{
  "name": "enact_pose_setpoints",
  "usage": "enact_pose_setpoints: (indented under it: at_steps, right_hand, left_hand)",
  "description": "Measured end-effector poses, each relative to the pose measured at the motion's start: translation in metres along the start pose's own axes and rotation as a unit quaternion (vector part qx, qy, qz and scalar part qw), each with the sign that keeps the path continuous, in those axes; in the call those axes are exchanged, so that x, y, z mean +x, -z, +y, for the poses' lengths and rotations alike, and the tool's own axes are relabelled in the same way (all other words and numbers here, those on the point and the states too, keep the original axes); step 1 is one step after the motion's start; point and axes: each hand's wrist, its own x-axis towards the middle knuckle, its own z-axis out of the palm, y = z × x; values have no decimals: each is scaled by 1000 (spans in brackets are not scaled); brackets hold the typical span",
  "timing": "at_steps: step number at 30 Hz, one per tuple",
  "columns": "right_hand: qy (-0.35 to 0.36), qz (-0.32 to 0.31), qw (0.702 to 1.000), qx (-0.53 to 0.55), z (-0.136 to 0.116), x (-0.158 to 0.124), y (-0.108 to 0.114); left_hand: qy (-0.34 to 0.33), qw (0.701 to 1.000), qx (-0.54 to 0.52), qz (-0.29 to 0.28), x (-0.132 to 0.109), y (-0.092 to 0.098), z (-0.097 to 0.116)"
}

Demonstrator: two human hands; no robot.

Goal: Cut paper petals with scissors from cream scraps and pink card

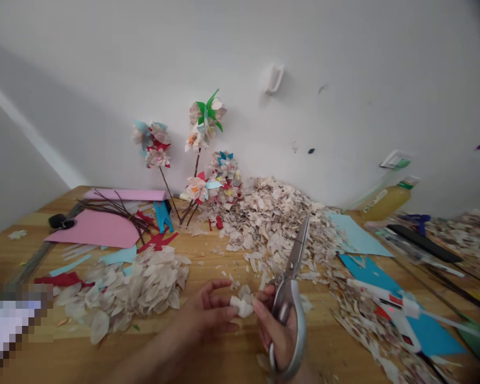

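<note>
right hand point(278, 328) grips the scissors point(290, 298), blades shut; left hand point(208, 314) pinches a small white petal piece point(242, 305) near the tabletop's point(224, 357) front edge. i'd keep that pinch tight and cuts small.

Both hands point(240, 320) together (fingers pinched), low

lower loop of the scissors point(290, 314) cut off at the bottom edge below the grip. pixelated patch point(12, 325) far left of the hands hides what lies there. bottle point(388, 200) and tools far right, blurred.
</note>
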Motion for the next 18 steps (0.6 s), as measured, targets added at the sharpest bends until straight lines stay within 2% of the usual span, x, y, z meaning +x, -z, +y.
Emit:
enact_pose_setpoints:
  at_steps: [7,10,13,16,18]
  right_hand:
    - [30,-7,999,-31,14,-1,8]
    - [38,-13,998,-38,17,-1,9]
    - [47,14,998,-45,16,-3,5]
    - [46,29,997,-49,17,-2,4]
    - [36,8,998,-51,19,4,8]
  left_hand:
    - [-5,999,-39,33,-4,-6,4]
    - [-5,998,-64,17,-4,-6,0]
    - [-19,997,-80,-3,-1,-4,-8]
    - [-43,995,-85,13,2,-4,-13]
    - [-57,994,-84,28,0,-5,-9]
